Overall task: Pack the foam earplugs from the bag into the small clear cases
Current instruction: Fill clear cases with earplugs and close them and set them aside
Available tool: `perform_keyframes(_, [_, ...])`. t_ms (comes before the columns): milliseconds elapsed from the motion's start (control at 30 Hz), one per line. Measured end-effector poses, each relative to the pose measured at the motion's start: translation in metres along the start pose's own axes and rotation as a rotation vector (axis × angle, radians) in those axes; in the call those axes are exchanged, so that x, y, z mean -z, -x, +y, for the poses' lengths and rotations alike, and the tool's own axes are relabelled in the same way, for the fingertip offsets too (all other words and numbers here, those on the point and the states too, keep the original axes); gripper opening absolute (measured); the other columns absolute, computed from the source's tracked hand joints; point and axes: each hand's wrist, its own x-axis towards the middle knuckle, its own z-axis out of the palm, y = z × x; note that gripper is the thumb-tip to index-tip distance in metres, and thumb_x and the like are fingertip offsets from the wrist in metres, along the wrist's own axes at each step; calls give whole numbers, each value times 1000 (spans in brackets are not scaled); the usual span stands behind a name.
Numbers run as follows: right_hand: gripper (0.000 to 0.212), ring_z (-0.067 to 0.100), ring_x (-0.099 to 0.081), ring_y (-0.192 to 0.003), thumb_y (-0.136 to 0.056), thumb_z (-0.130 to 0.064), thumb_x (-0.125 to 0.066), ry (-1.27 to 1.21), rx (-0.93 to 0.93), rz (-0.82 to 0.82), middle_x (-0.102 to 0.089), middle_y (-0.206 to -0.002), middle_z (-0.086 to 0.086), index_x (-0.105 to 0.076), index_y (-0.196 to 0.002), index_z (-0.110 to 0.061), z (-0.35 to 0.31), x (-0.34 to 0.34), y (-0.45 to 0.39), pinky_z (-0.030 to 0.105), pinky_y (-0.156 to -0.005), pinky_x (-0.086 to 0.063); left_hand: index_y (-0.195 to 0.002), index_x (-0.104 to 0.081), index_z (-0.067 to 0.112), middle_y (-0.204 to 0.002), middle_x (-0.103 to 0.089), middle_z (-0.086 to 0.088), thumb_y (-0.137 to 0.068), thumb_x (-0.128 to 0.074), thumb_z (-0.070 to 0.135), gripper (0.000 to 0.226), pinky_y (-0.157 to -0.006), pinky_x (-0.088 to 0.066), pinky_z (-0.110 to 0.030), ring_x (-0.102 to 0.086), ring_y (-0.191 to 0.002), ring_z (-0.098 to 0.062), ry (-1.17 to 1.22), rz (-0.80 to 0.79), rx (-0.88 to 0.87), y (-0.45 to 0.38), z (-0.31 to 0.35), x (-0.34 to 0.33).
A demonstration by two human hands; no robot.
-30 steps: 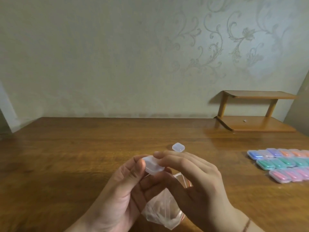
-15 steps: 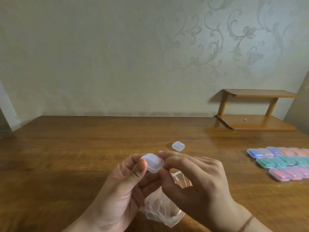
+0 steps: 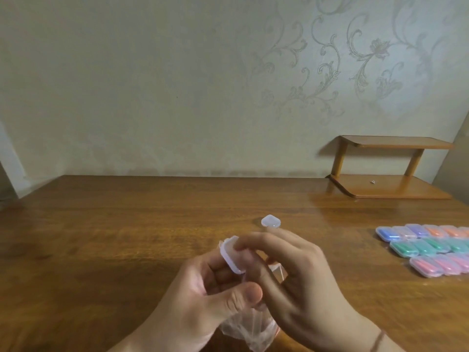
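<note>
- Left hand (image 3: 203, 295) cradles the clear case (image 3: 232, 255) above the desk's near edge, bag (image 3: 250, 329) underneath
- Right hand (image 3: 291, 280): fingers (image 3: 250, 243) pinch the case's rim, apparently prying it open for filling
- Packed cases (image 3: 429, 247) line the right edge

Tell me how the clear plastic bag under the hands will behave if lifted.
The clear plastic bag is thin, crinkled film, so it will probably flop and sag. It looks nearly empty, likely very light. Its glossy surface may slip in a loose grip.
</note>
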Motion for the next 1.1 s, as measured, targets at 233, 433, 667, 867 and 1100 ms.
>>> perform_keyframes(233, [8,16,-57,-113,-81,-33,-62,-78,-129,-2,-59,-116,-14,-68,-78,-27,5,28,-10,35,-76,-53,-99,-74,5,-102,-69,-22,-59,-91,41,56,-83,-58,-36,-68,-89,-32,238,291,-10,-7,10,23])
perform_keyframes(433, [12,-16,16,-138,-85,-56,-59,174,-276,-891,-1,-146,-48,-66,-95,-57,13,50,-15,29,-117,-16,-113,-62,2,-102,-70,-19,-82,-72,31,44,-88,-59,-37,-71,-93,-27,296,500,-8,-16,4,32])
perform_keyframes(667, [30,9,-11,-147,-80,-48,-34,336,-298,-626,-16,-159,-15,-49,-62,-29,23,-8,8,32,-102,-44,-111,-64,2,-100,-71,-18,-83,-64,28,38,-94,-52,-41,-70,-91,-26,253,511,79,-16,-4,26])
perform_keyframes(867, [16,21,-66,-105,-67,-26,-44,510,-124,-404,-64,-125,-3,-56,-56,-25,43,-29,12,21,-47,-47,-110,-65,2,-101,-71,-21,-86,-62,28,36,-92,-54,-40,-70,-89,-27,268,517,115,-15,-5,24])
perform_keyframes(1100, [7,13,-48,-128,-75,-24,-63,430,-123,-488,-50,-138,-15,-69,-75,-26,48,-17,6,27,-79,-55,-106,-66,3,-101,-72,-20,-83,-63,31,36,-92,-54,-42,-71,-86,-25,257,541,128,-15,-6,24])
